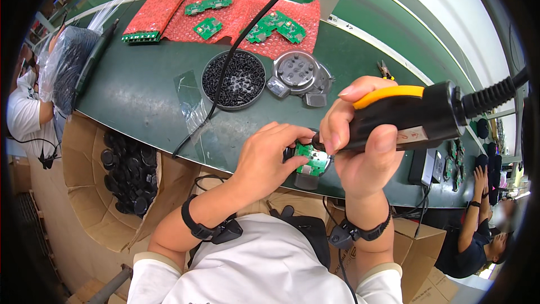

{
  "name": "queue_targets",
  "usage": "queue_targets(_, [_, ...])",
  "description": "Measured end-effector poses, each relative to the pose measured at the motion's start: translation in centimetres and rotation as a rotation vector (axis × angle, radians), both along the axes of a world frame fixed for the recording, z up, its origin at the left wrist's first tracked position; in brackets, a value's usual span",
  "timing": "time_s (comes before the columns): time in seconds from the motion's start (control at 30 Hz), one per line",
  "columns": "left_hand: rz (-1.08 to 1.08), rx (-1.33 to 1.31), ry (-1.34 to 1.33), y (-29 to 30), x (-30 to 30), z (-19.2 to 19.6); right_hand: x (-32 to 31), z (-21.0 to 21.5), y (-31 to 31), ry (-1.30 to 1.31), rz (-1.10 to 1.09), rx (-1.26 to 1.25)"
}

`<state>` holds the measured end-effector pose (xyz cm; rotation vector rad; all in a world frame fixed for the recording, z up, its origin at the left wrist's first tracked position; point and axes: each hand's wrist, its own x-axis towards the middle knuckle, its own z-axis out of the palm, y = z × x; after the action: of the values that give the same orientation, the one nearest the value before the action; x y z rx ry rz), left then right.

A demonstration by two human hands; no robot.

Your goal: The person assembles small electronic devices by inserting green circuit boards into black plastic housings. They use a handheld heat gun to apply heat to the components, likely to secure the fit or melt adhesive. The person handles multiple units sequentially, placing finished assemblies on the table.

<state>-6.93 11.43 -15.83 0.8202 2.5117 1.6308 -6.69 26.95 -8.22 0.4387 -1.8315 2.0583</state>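
My right hand (365,152) is wrapped around a black electric screwdriver (405,121) with a yellow strip on top. Its narrow end points left, to a green circuit board (316,160) by the near table edge. My left hand (267,155) grips that board's left side, fingers and thumb closed on it. A dark part under the board shows at its lower edge. The screwdriver's tip is hidden behind my fingers. Beyond my hands stands a round dish (236,107) of small black screws (246,83). Right of it lies a grey, round-topped fixture (298,73).
Red bubble wrap (236,14) carries several circuit boards at the back. A black cable (247,32) crosses above the table (152,90). Pliers (385,70) lie right. A cardboard box (84,186) of black round parts stands left. Other people work at both sides.
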Motion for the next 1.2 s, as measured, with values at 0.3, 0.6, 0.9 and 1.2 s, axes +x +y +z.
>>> queue_targets(0.3, [-0.004,-0.001,-0.002,0.0,0.0,0.0,-0.1,-0.2,0.2,0.024,-0.024,0.005])
queue_targets(0.6, [0.010,-0.007,-0.013,0.2,-0.1,0.2,-0.4,-1.1,0.1,0.115,-0.074,0.060])
queue_targets(0.9, [0.007,-0.013,-0.022,-0.1,-0.1,0.3,-0.3,-1.0,-0.4,0.054,-0.107,0.056])
queue_targets(1.2, [-0.010,-0.036,-0.008,-0.2,0.0,0.1,0.5,-1.8,-0.6,0.018,-0.127,-0.054])
